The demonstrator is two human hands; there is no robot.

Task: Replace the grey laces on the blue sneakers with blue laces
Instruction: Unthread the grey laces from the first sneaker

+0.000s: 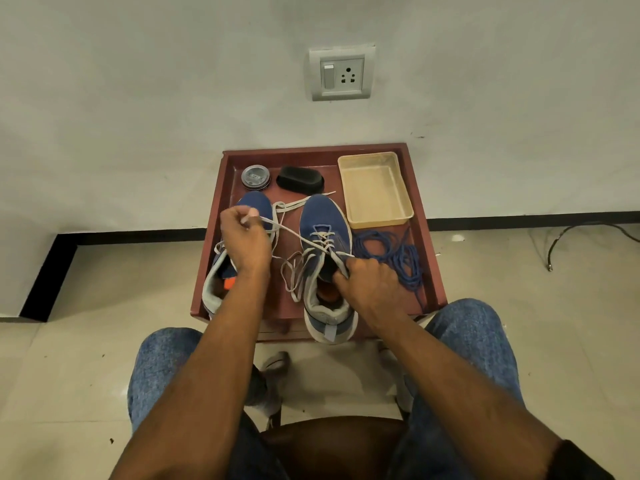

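Two sneakers stand side by side on the worktop (pixel 429 237), the left sneaker (pixel 221 282) at its left edge, the right sneaker (pixel 323 237) mid-worktop, heel over the near edge. A tin (pixel 256 177) and brush (pixel 300 180) lie along the far edge, a tray (pixel 375 188) in the far right corner, laces (pixel 391 252) near the right edge.

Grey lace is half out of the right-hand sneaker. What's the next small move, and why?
Probably keep drawing the grey lace out with the left hand, which pinches it taut, while the right hand steadies the sneaker. The lace is still threaded through the forward eyelets, and the blue laces lie unused beside it.
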